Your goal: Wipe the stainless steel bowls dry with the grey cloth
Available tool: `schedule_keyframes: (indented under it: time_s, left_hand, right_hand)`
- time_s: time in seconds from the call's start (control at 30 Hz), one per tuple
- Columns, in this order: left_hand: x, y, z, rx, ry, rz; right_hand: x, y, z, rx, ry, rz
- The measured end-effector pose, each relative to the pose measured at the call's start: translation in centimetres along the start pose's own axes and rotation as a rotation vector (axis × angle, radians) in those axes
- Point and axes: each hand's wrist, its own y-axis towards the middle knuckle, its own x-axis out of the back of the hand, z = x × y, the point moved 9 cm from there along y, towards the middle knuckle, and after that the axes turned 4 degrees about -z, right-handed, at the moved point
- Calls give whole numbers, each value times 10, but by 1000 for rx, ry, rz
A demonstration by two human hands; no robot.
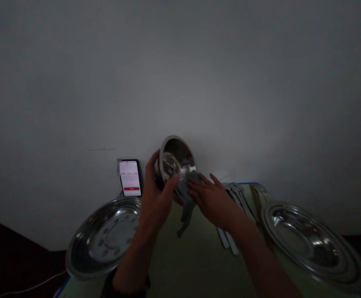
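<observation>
A shiny metal bowl (185, 155) is held up above the table, tilted so its inside faces me and to the right. My left hand (157, 190) grips it at the left side, thumb near the lower rim and fingers behind. With its fingers pressed on a grey-green cloth (186, 203), my right hand (210, 198) holds the cloth against the bowl's lower right rim. The cloth's loose end hangs down below the bowl. Parts of the bowl's outside are hidden by my left hand.
At the left lies a large metal basin (85, 244), with a lit phone (131, 178) upright behind it against the wall (180, 74). Metal plates (295, 240) sit at the right on the green table (193, 265). Between them, several utensils (232, 242) lie partly under my right arm.
</observation>
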Motion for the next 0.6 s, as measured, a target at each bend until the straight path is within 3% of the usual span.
schedule_keyframes:
  time_s: [0.1,0.27,0.37,0.47,0.6]
  left_hand:
    - [-13,-10,-8,-134,173,97]
    - [4,-5,-2,-98,89,-18]
    - [8,-3,-2,-124,50,-30]
    - [7,-4,-5,-161,44,-29]
    - [-2,-7,-4,-138,38,7]
  right_hand:
    - [-7,-4,2,11,91,37]
    - [-4,-9,34,111,346,152]
    - [-2,-9,45,146,394,153]
    - [-11,-7,38,113,317,124]
    - [-24,-2,11,15,111,26]
